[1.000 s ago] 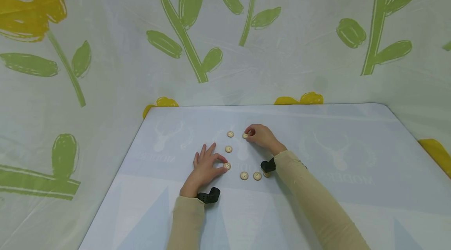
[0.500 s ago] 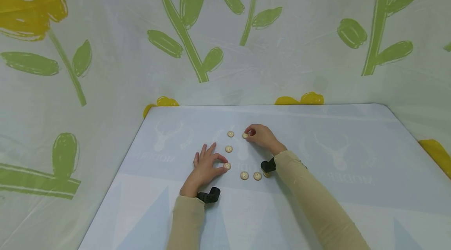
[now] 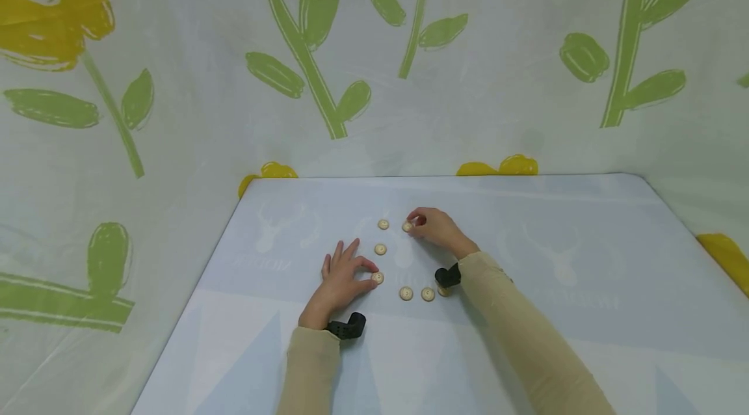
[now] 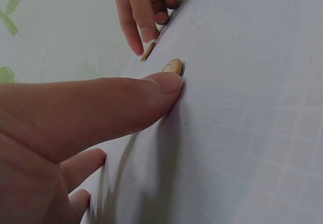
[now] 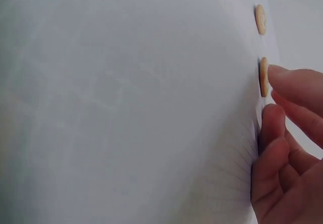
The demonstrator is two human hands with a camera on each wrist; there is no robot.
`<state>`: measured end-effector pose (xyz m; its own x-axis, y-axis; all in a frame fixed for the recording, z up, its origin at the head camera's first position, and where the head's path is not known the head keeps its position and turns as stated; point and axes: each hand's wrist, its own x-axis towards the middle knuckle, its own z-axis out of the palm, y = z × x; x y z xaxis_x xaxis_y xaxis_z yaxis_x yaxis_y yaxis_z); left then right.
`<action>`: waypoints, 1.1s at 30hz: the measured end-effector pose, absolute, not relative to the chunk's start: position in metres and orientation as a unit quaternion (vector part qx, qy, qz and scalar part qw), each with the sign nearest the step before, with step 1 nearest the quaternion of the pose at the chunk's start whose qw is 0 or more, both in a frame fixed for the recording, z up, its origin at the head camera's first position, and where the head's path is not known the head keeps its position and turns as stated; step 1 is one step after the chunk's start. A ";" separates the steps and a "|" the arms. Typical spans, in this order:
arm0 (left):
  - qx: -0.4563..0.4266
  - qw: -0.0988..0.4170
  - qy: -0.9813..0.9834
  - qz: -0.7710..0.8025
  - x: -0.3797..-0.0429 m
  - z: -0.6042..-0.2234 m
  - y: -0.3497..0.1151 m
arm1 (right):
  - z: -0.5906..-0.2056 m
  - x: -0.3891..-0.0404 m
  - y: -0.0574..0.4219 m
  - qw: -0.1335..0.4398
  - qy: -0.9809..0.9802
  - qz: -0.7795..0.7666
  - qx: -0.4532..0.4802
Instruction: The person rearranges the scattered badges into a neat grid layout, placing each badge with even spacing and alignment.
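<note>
With thumb and index finger, my left hand pinches a round pale wooden disc with a dark mark on its top; its other fingers spread over the table. In the left wrist view the thumb covers part of that disc. Farther back, my right hand holds another such disc by its edge between thumb and index finger. Seen from the right wrist, this disc lies at the thumb tip, while the remaining fingers curl against the tabletop.
Two more discs lie left of the right hand, one at the back and one nearer. A front row has a left disc, a middle disc and a right disc partly behind the right wrist camera. Flowered cloth hangs behind the table.
</note>
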<state>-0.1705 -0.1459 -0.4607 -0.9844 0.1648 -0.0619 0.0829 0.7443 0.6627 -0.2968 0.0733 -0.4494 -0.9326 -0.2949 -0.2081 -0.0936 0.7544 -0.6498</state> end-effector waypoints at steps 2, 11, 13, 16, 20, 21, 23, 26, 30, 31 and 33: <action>0.066 0.058 0.932 0.351 -0.171 -0.461 -0.146 | -0.447 -0.296 0.076 0.164 0.916 -0.353 -0.096; 0.069 0.062 0.936 0.340 -0.171 -0.461 -0.145 | -0.445 -0.290 0.092 0.175 0.905 -0.377 -0.091; 0.071 0.062 0.935 0.341 -0.171 -0.461 -0.145 | -0.444 -0.287 0.095 0.174 0.904 -0.378 -0.095; 0.073 0.063 0.935 0.341 -0.171 -0.461 -0.145 | -0.442 -0.283 0.100 0.169 0.905 -0.375 -0.109; 0.072 0.063 0.935 0.341 -0.171 -0.462 -0.146 | -0.437 -0.275 0.106 0.155 0.910 -0.362 -0.129; 0.072 0.063 0.935 0.341 -0.171 -0.462 -0.146 | -0.436 -0.273 0.107 0.152 0.911 -0.360 -0.131; 0.073 0.063 0.935 0.341 -0.171 -0.462 -0.146 | -0.433 -0.269 0.111 0.145 0.913 -0.356 -0.136; 0.075 0.063 0.934 0.343 -0.171 -0.461 -0.146 | -0.431 -0.262 0.117 0.136 0.917 -0.346 -0.147; 0.075 0.066 0.933 0.344 -0.170 -0.461 -0.146 | -0.430 -0.253 0.126 0.130 0.920 -0.333 -0.161; 0.076 0.067 0.933 0.345 -0.170 -0.461 -0.147 | -0.429 -0.251 0.128 0.127 0.920 -0.330 -0.166; 0.078 0.066 0.932 0.347 -0.169 -0.461 -0.147 | -0.429 -0.247 0.132 0.123 0.921 -0.329 -0.169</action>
